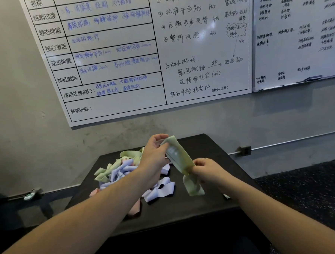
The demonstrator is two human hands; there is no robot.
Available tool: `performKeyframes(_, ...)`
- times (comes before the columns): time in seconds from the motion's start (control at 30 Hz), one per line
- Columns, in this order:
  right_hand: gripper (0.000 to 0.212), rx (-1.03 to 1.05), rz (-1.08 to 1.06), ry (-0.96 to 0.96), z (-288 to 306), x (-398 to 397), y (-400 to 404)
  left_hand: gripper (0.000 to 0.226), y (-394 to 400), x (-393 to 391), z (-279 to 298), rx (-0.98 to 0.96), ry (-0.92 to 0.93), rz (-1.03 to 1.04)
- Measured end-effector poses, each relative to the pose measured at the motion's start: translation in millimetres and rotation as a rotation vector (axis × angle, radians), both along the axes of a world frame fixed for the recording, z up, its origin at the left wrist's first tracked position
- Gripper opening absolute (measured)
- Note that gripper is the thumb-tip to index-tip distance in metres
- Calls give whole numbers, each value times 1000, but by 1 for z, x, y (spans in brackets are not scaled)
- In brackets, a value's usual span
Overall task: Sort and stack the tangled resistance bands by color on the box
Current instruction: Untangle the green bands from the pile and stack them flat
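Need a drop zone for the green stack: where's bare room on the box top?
Bare patches on the black box: the right side, between the held green band and the right edge, and the near strip in front of the purple bands. The left-centre is crowded with the tangled pile.

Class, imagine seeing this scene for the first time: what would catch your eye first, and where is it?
Both hands, left and right, hold a pale green resistance band up above the black box. Left of it, a tangle of green, lilac and pink bands lies on the box. Handwritten whiteboards fill the wall behind.
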State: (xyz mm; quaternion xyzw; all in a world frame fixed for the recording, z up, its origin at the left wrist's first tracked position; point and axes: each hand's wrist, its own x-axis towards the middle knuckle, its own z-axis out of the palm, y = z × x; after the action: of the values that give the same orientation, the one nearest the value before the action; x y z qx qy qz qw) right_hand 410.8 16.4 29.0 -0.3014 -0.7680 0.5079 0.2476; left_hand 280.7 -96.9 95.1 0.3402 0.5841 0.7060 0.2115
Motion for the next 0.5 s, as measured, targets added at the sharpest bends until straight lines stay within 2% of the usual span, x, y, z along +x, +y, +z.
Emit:
performKeyframes(0.1,10,11,-45,58,-1,2,-1,18,0,-2,-5,4,7,40)
performKeyframes(0.23,5,151,-201,105,-1,3,4,16,-3,-7,-4,35,-27,76)
performKeyframes(0.27,4,100,-183,121,-1,4,5,16,-5,-8,-3,38,-35,79)
performKeyframes(0.37,8,-272,-31,240,-4,6,1,18,-9,-11,-3,6,-10,71)
performKeyframes(0.5,22,-617,121,459,3,5,-6,20,-12,-20,-12,-75,71,52)
